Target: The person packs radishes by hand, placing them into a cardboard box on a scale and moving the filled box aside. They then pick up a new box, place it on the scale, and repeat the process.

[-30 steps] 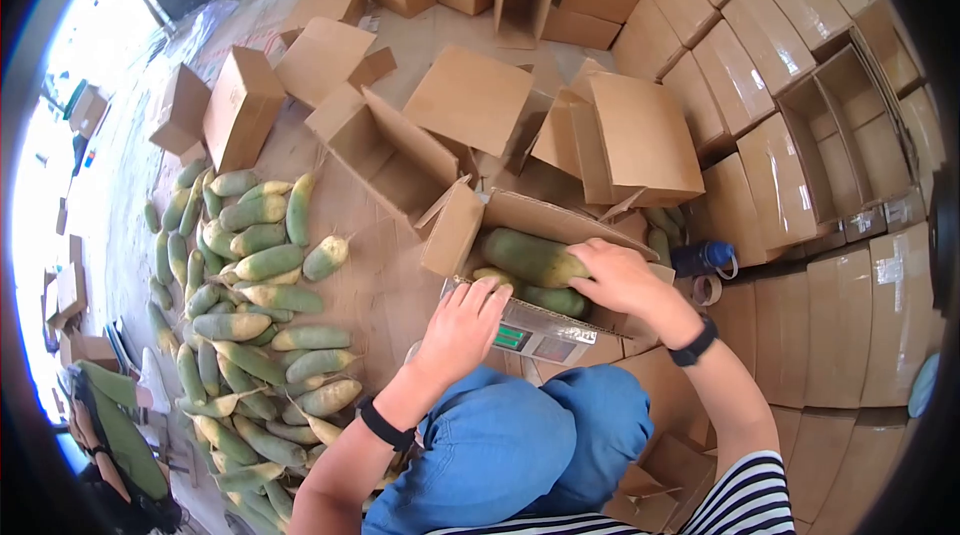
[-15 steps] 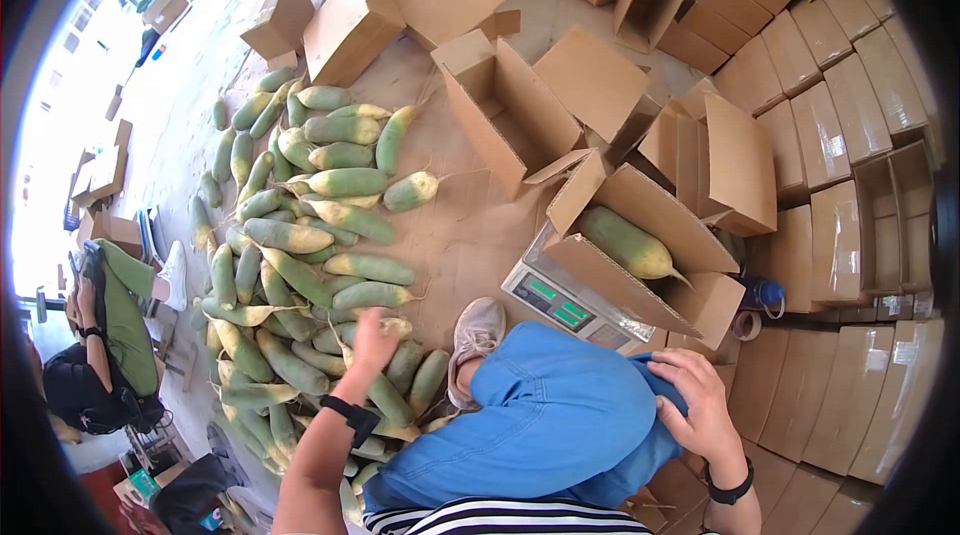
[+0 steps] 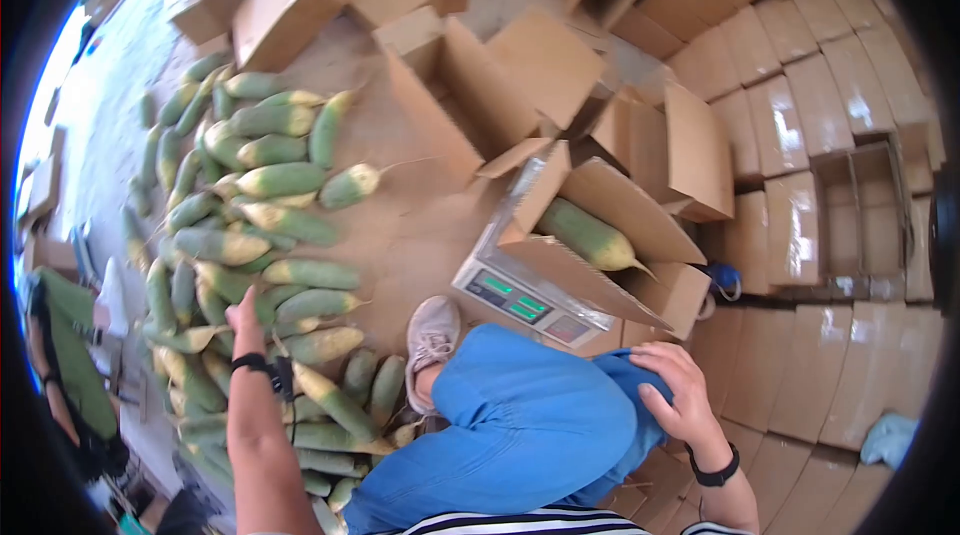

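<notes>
My left hand (image 3: 243, 317) reaches over the pile of green and white radishes (image 3: 285, 180) on the floor. Its fingers touch or lie close to a radish in the middle of the pile, and whether they hold it is unclear. My right hand (image 3: 675, 387) rests on my blue-clad knee (image 3: 560, 385), fingers spread, with nothing in it. One large radish (image 3: 590, 234) lies inside an open cardboard box (image 3: 600, 270), which stands on a digital scale (image 3: 515, 297) with green lit figures.
Open cardboard boxes (image 3: 470, 100) stand behind the scale. Closed boxes (image 3: 790, 125) are stacked along the right. A blue plastic bag (image 3: 889, 440) lies at the far right. Another person's green-clad leg (image 3: 75, 355) shows at the left edge.
My left hand has moved left and slightly up, farther across the pile. The view has shifted, so the boxes and radishes appear farther left. My right hand stays on the knee.
</notes>
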Demonstrator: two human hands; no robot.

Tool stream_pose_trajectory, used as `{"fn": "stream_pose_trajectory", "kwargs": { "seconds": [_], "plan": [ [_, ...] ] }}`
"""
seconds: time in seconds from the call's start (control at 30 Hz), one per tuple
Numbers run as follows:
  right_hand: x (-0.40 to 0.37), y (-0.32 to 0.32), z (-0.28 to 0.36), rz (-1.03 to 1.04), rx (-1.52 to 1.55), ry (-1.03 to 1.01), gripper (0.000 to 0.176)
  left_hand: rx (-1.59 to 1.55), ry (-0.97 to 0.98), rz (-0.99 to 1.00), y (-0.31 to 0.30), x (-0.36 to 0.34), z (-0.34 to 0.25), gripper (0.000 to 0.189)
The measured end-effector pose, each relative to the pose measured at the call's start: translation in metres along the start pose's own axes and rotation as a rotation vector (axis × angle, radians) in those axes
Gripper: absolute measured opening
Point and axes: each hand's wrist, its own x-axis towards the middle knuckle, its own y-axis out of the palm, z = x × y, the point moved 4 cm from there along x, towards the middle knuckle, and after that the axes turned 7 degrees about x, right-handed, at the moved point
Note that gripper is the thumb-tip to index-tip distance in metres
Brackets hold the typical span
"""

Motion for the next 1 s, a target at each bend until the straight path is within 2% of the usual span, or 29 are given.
{"fn": "stream_pose_trajectory", "kwargs": {
  "seconds": [0.03, 0.07, 0.1, 0.2, 0.33, 0.47, 0.5, 0.57, 0.67, 0.7, 0.73, 0.77, 0.8, 0.83, 0.87, 0.9, 0.97, 1.0],
  "plan": [
    [0.002, -0.001, 0.0, 0.003, 0.01, 0.003, 0.032, -0.136, -0.029, 0.105, 0.002, 0.0, -0.001, 0.045],
    [0.003, 0.0, 0.0, 0.007, 0.023, 0.001, 0.032, -0.084, -0.111, 0.13, 0.0, 0.004, -0.001, 0.044],
    [0.004, 0.0, 0.001, 0.015, -0.002, -0.019, 0.031, -0.054, -0.111, 0.134, -0.002, 0.005, -0.002, 0.042],
    [0.007, 0.002, -0.002, 0.022, -0.033, -0.057, 0.031, -0.095, -0.056, 0.184, 0.0, -0.002, -0.003, 0.043],
    [0.007, 0.004, -0.005, 0.027, -0.045, -0.067, 0.03, -0.189, 0.004, 0.153, -0.009, -0.063, -0.024, 0.042],
    [0.007, 0.007, -0.005, 0.011, -0.048, -0.094, 0.031, -0.151, 0.412, 0.487, -0.006, -0.182, -0.088, 0.031],
    [0.007, 0.008, -0.005, 0.024, -0.062, -0.109, 0.032, -0.132, 0.436, 0.612, -0.002, -0.216, -0.11, 0.037],
    [0.008, 0.009, 0.001, 0.026, -0.075, -0.137, 0.034, 0.013, 0.611, 0.766, 0.006, -0.273, -0.154, 0.058],
    [0.015, 0.004, 0.024, -0.049, -0.144, -0.203, 0.039, 0.391, 1.205, 0.83, 0.025, -0.346, -0.221, 0.068],
    [0.019, -0.007, 0.044, -0.174, -0.323, -0.339, 0.04, 0.449, 1.364, 0.843, 0.032, -0.372, -0.242, 0.068],
    [0.021, -0.017, 0.062, -0.302, -0.504, -0.467, 0.04, 0.462, 1.402, 0.913, 0.04, -0.394, -0.259, 0.067],
    [0.025, -0.024, 0.074, -0.318, -0.503, -0.461, 0.04, 0.476, 1.44, 0.987, 0.047, -0.417, -0.274, 0.066],
    [0.027, -0.028, 0.087, -0.297, -0.634, -0.543, 0.044, 0.481, 1.456, 0.992, 0.054, -0.436, -0.29, 0.066],
    [0.027, -0.03, 0.094, -0.272, -0.767, -0.622, 0.049, 0.486, 1.523, 1.111, 0.061, -0.459, -0.302, 0.065],
    [0.028, -0.034, 0.09, -0.285, -0.768, -0.614, 0.049, 0.491, 1.586, 1.23, 0.068, -0.48, -0.309, 0.064],
    [0.031, -0.034, 0.082, -0.24, -0.801, -0.592, 0.054, 0.495, 1.596, 1.233, 0.074, -0.495, -0.314, 0.064],
    [0.032, -0.033, 0.059, -0.135, -0.806, -0.487, 0.068, 0.443, 1.713, 1.374, 0.083, -0.524, -0.316, 0.064],
    [0.029, -0.039, 0.052, -0.139, -0.803, -0.486, 0.068, 0.45, 1.716, 1.374, 0.088, -0.529, -0.314, 0.064]
  ]
}}
